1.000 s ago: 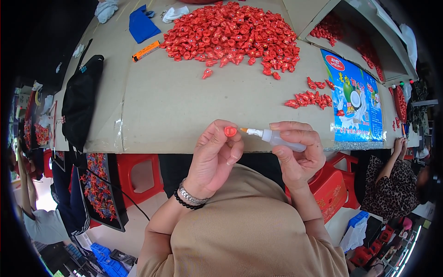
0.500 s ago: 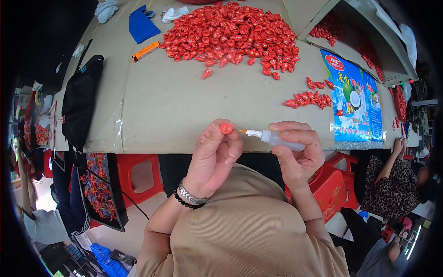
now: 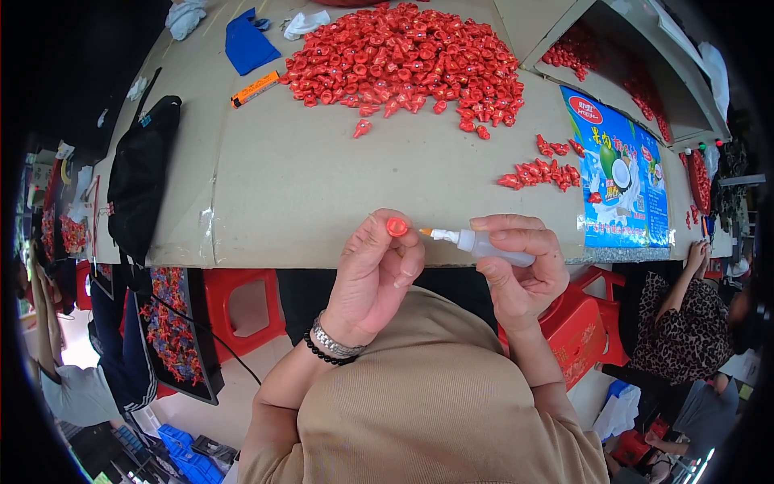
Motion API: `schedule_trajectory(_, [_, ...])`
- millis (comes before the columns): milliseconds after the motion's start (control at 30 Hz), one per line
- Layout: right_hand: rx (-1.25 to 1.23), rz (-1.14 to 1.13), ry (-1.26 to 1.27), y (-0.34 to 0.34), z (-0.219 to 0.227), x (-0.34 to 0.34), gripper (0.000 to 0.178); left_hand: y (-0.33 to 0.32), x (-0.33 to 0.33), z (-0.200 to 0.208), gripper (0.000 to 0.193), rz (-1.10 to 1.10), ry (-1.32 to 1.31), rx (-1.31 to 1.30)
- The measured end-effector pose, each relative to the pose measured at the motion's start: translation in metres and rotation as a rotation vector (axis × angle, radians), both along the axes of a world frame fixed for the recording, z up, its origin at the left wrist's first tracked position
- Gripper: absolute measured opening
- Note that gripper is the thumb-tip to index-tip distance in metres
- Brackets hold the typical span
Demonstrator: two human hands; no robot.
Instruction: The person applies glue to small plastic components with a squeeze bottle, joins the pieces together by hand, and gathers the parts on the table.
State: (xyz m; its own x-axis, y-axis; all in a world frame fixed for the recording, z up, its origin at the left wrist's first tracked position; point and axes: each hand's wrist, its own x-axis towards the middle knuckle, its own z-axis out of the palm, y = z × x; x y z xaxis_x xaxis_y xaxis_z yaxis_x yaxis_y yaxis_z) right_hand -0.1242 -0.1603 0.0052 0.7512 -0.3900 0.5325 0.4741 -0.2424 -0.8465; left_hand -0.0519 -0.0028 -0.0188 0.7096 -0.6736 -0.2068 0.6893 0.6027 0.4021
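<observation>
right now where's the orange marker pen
In the head view, the orange marker pen lies at the far left of the table, just below the blue cloth and left of the big pile of red pieces.

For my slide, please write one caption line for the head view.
Left hand holds a small red piece while the right hand points a glue bottle at it, before a red pile.
</observation>
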Motion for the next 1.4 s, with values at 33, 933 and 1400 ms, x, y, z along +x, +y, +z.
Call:
schedule_trajectory(33, [-0.002, -0.003, 0.011, 0.000, 0.000, -0.001, 0.023, 0.000, 0.000, 0.000, 0.030, 0.008, 0.002, 0.013])
schedule_trajectory(933, [0.307, 0.001, 0.052, -0.008, -0.002, 0.005, 0.031, 0.001, 0.001, -0.005, 0.021, -0.007, -0.010, -0.023])
schedule_trajectory(1400, [0.593, -0.030, 0.347, -0.068, -0.008, 0.047, 0.038, 0.002, 0.000, -0.001, 0.028, -0.001, 0.038, 0.018])
